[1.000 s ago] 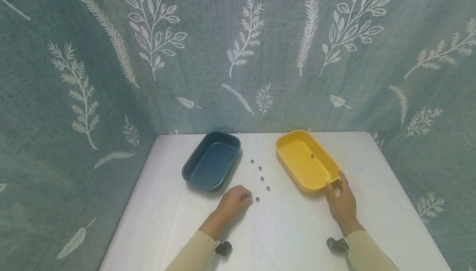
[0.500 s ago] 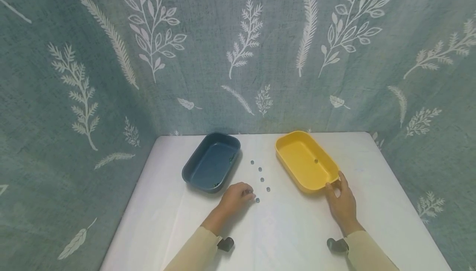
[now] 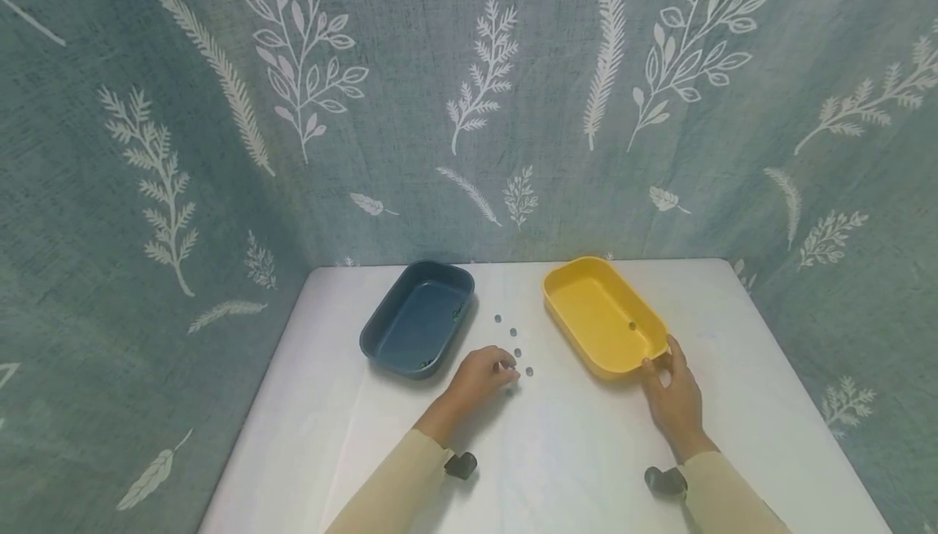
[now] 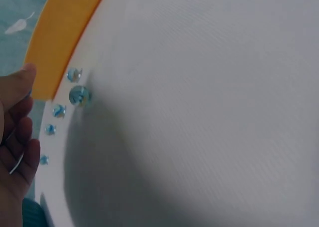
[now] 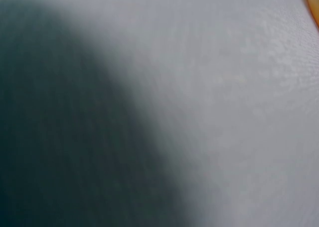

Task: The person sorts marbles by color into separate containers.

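Observation:
In the head view my left hand point(image 3: 484, 375) hovers over the white table, thumb and index finger pinched together. A bluish spot, seemingly a glass marble point(image 4: 29, 94), shows between those fingertips in the left wrist view. Several clear blue marbles point(image 4: 79, 95) lie below, strung out between the two trays. My right hand point(image 3: 672, 400) grips the near right corner of the yellow tray point(image 3: 579, 345), thumb and finger at its rim. One marble point(image 3: 633, 326) sits inside that tray. The right wrist view shows only blurred tabletop, a dark shadow and a sliver of yellow tray.
A dark blue tray point(image 3: 388, 314) stands at the back left, with several small marbles point(image 3: 458, 310) along its right wall and front end. Leaf-patterned green fabric point(image 3: 410, 111) hangs behind and at both sides of the white table point(image 3: 572, 453).
My left hand has moved right and slightly away from me, over the nearest loose marble. The marble in the yellow tray has rolled toward the near right. The right hand stays on the tray.

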The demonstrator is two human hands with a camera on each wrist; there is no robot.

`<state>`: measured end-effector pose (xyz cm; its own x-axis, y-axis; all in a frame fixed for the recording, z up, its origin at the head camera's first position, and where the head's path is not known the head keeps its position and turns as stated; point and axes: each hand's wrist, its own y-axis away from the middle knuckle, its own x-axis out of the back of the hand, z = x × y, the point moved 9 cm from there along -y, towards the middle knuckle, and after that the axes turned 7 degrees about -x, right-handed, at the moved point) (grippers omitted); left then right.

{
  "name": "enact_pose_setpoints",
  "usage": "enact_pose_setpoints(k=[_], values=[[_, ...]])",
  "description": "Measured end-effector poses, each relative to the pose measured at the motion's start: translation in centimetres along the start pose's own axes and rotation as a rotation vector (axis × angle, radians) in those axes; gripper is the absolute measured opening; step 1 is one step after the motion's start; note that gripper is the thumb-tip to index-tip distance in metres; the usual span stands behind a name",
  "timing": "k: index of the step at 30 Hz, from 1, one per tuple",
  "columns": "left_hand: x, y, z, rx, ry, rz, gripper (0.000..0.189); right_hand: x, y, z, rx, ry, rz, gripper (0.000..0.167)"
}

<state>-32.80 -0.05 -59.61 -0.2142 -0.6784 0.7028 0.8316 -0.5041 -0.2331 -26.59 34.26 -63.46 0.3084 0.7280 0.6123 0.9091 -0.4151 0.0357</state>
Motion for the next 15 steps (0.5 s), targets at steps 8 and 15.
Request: enact_pose_setpoints(k=[8,15], values=[[-0.3,-1.3,1.3,-0.035,0.029,0.01,0.014,0.2,-0.1,0.0,0.019,-0.001,0.013,0.072],[-0.4,-2.2,2.2,-0.009,-0.011,-0.016,0.016,0.2,0.0,-0.3,0.047,0.006,0.018,0.072]])
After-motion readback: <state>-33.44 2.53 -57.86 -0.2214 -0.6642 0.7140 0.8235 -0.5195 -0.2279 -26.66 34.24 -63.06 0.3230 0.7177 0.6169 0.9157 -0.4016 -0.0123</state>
